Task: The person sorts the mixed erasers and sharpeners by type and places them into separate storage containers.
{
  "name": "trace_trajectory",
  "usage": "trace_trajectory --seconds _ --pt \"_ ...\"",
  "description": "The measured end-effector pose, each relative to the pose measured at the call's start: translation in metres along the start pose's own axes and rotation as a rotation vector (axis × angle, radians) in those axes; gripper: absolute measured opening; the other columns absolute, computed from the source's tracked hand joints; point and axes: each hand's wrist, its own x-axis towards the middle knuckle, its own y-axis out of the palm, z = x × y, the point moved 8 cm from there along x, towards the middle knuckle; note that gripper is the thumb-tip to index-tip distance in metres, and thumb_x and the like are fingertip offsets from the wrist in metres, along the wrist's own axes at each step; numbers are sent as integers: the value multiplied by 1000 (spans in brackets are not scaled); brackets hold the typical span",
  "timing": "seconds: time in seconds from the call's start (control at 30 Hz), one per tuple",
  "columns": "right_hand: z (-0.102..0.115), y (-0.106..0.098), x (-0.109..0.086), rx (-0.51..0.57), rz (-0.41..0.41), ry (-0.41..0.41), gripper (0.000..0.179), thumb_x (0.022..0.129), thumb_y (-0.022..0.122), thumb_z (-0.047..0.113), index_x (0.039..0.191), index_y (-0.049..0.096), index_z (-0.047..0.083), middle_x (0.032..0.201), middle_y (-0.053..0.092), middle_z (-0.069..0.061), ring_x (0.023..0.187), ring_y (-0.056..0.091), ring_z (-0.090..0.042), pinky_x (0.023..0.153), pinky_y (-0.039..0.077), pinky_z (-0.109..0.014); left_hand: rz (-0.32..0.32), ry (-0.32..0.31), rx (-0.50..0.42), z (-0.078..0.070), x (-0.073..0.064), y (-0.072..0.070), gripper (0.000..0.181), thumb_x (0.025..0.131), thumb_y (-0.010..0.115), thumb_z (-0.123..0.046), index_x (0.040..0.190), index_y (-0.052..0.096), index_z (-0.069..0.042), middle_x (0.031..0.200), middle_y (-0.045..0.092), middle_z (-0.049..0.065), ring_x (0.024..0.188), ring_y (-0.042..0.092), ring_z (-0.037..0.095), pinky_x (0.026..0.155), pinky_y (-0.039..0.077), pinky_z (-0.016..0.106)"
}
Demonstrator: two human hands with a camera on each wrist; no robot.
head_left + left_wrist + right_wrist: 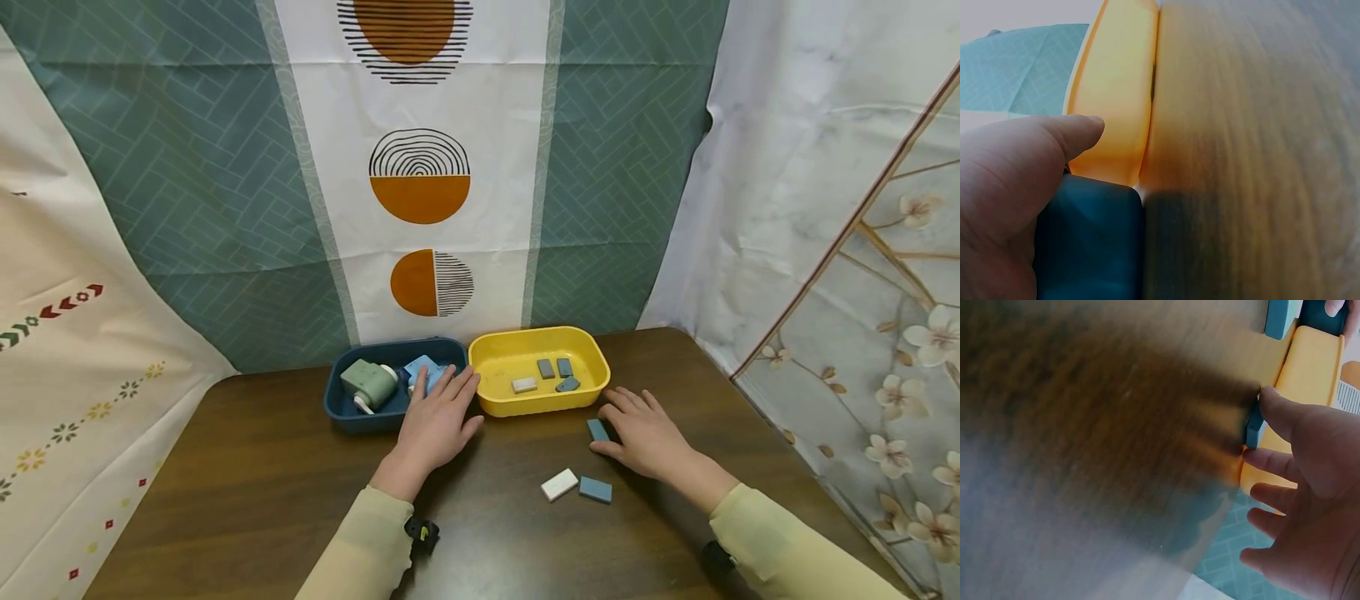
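Note:
My left hand (438,421) lies with fingers extended over the right end of the dark blue bin (360,426), by its seam with the yellow bin (540,406). In the left wrist view its thumb (1088,132) overlaps the yellow bin's side. Just off the yellow bin's front right corner, my right hand (647,433) pinches a small blue block (597,430) between thumb and index finger, low at the table. The right wrist view shows this block (1255,427) with a fingertip at each end, the other fingers spread apart.
A white block (559,484) and another blue block (596,489) lie on the brown table (247,483) in front. Several small grey, blue and white pieces sit inside the yellow bin. A green bottle-like object (369,382) and a light blue item (425,372) fill the dark blue bin.

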Motion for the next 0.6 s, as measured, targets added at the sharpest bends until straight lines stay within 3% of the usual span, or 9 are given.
trace_trajectory --seconds 0.2,0.6 --pt "4 -7 -2 35 -36 -5 44 94 88 43 115 73 8 151 61 -28 146 51 -53 121 33 -76 -6 1 -6 -1 0 -2 73 110 69 -46 171 43 -17 179 35 2 167 27 30 133 -1 66" --pt "5 -16 -5 43 12 33 44 97 86 46 120 76 10 158 57 -26 150 48 -51 124 30 -74 -8 4 -15 -1 1 -1 74 109 70 -46 172 43 -17 179 36 3 166 28 31 133 -2 66"
